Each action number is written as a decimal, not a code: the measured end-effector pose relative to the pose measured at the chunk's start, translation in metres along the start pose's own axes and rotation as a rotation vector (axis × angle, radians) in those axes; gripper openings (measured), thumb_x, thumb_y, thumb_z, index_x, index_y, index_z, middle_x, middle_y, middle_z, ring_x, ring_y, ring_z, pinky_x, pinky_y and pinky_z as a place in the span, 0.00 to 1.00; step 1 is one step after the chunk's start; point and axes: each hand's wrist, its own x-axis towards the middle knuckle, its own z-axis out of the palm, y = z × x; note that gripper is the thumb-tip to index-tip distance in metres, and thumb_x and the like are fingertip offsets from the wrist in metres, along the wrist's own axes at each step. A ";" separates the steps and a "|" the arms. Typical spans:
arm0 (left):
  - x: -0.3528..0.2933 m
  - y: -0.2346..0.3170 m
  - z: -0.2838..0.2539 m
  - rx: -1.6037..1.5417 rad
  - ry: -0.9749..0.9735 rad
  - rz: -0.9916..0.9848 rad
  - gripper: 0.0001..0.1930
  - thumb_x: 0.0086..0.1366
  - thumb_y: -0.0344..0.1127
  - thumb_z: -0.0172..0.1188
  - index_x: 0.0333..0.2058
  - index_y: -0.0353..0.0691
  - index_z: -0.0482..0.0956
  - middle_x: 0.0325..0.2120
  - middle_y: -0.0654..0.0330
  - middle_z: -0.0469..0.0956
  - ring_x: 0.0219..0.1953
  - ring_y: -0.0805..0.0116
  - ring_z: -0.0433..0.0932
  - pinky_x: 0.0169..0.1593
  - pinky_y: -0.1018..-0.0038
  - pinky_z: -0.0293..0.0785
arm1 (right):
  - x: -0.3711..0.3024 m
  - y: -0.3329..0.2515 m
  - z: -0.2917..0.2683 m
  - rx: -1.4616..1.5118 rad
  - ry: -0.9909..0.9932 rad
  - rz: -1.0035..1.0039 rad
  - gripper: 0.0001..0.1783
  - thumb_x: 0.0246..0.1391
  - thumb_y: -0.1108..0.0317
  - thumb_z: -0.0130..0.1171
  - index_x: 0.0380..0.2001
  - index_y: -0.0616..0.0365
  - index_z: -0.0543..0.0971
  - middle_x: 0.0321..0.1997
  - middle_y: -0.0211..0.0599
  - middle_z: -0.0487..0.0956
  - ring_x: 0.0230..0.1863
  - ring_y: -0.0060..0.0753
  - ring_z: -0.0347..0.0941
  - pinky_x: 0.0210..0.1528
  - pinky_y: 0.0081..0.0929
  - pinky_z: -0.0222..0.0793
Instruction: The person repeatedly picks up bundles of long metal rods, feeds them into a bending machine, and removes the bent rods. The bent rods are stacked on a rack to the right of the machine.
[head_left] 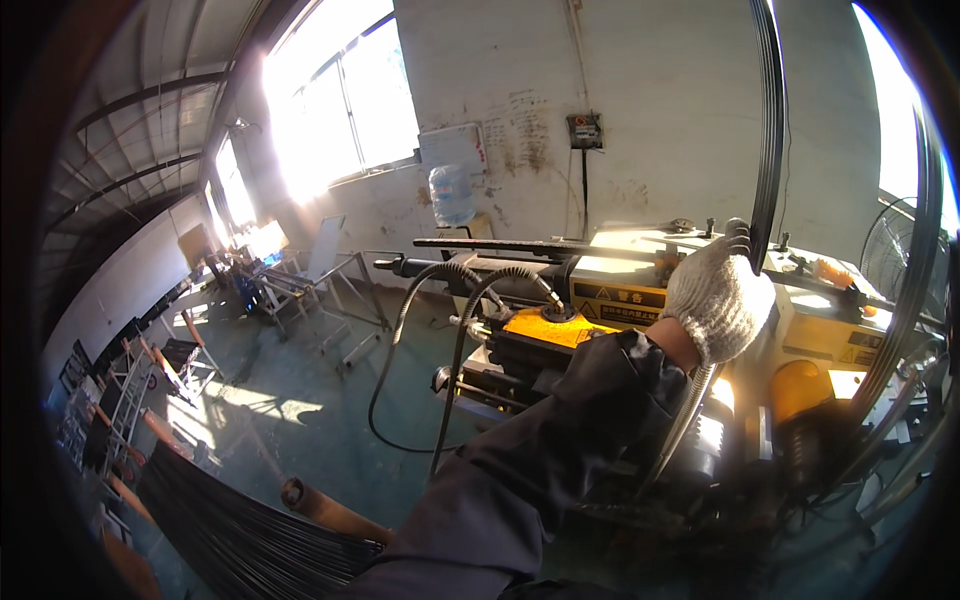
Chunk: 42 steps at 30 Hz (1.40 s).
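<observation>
My left hand [722, 295], in a white knitted glove, reaches up and to the right over a yellow and black machine [545, 328]. Its fingers are curled against a long black bundle of thin rods or strips [768, 130], which rises steeply to the upper edge. The glove hides where the bundle meets the palm. A ribbed metal hose [688, 425] runs down from just below the wrist. Farther right, a second black bundle [905, 310] slants down past the machine. My right hand is not in view.
Black hoses [452, 365] loop out from the machine's left side. A long dark bar [500, 246] sticks out leftward above them. At lower left lie many black rods [235, 530] beside a brown tube [335, 510]. A fan [888, 245] stands at far right.
</observation>
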 end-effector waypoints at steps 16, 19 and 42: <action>0.001 -0.004 0.008 -0.158 0.063 -0.102 0.14 0.71 0.39 0.64 0.40 0.36 0.93 0.43 0.47 0.90 0.44 0.53 0.91 0.51 0.57 0.87 | 0.002 0.003 0.003 -0.032 -0.047 0.001 0.18 0.74 0.60 0.59 0.58 0.56 0.87 0.53 0.43 0.90 0.48 0.38 0.89 0.53 0.37 0.86; -0.001 -0.007 0.010 0.062 0.089 0.076 0.14 0.71 0.40 0.64 0.40 0.36 0.93 0.42 0.48 0.90 0.43 0.54 0.91 0.51 0.57 0.87 | 0.003 0.003 0.004 -0.033 -0.057 -0.005 0.18 0.74 0.61 0.58 0.58 0.56 0.87 0.53 0.43 0.90 0.49 0.39 0.89 0.54 0.38 0.86; -0.008 -0.034 -0.058 -0.766 -0.274 -0.513 0.23 0.76 0.47 0.76 0.60 0.37 0.91 0.43 0.54 0.93 0.44 0.68 0.91 0.53 0.68 0.86 | -0.006 0.090 0.035 -0.438 0.346 -0.306 0.10 0.67 0.70 0.62 0.44 0.56 0.91 0.43 0.38 0.92 0.46 0.40 0.91 0.52 0.37 0.88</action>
